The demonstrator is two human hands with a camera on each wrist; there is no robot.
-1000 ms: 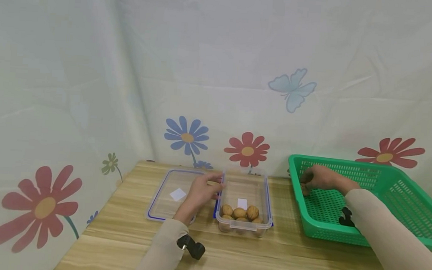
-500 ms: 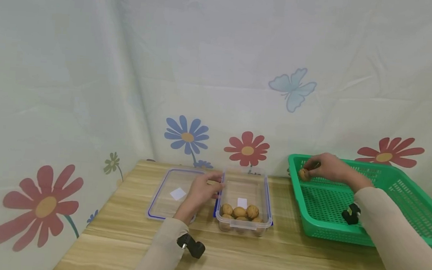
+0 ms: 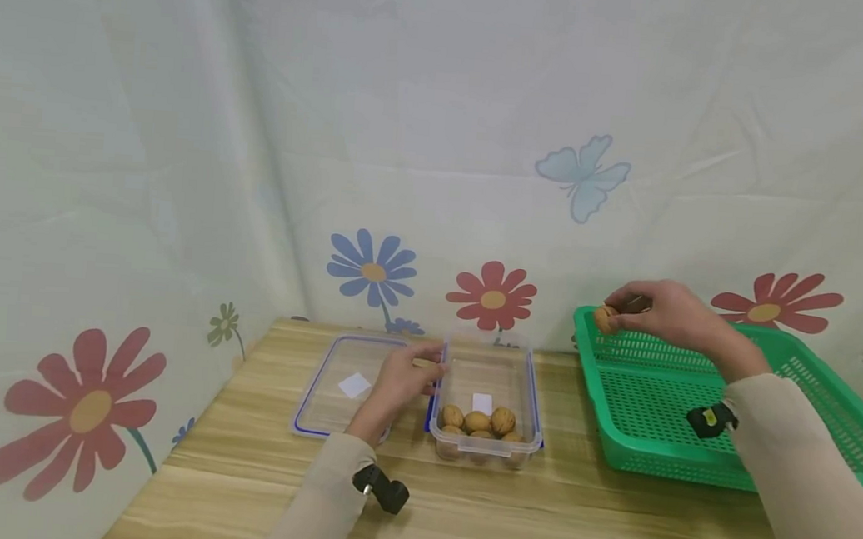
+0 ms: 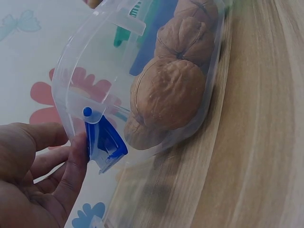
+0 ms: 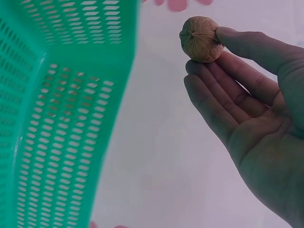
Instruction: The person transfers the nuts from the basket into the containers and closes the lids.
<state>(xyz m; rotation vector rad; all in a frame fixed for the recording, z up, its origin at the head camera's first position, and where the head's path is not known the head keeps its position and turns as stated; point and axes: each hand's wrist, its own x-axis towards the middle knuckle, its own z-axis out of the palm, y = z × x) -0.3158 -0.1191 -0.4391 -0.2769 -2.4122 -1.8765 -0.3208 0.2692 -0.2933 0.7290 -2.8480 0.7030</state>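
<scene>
Pinched between the thumb and fingers of my right hand is a walnut, held above the left rim of the green basket. The right wrist view shows the walnut at the fingertips, apart from the basket. My left hand touches the left side of a clear plastic box. Close up, its fingertips meet the box wall beside a blue-edged latch that hangs unfastened. Several walnuts lie at the near end of the box, close to a white label.
A clear lid with a blue seal lies left of the box, partly behind the left hand. The wooden table extends in front. A flower-printed white cloth hangs directly behind. Black wrist cameras sit on both sleeves.
My right hand has risen from inside the basket to above its left rim, bringing up the walnut. The left hand and the box have stayed in place.
</scene>
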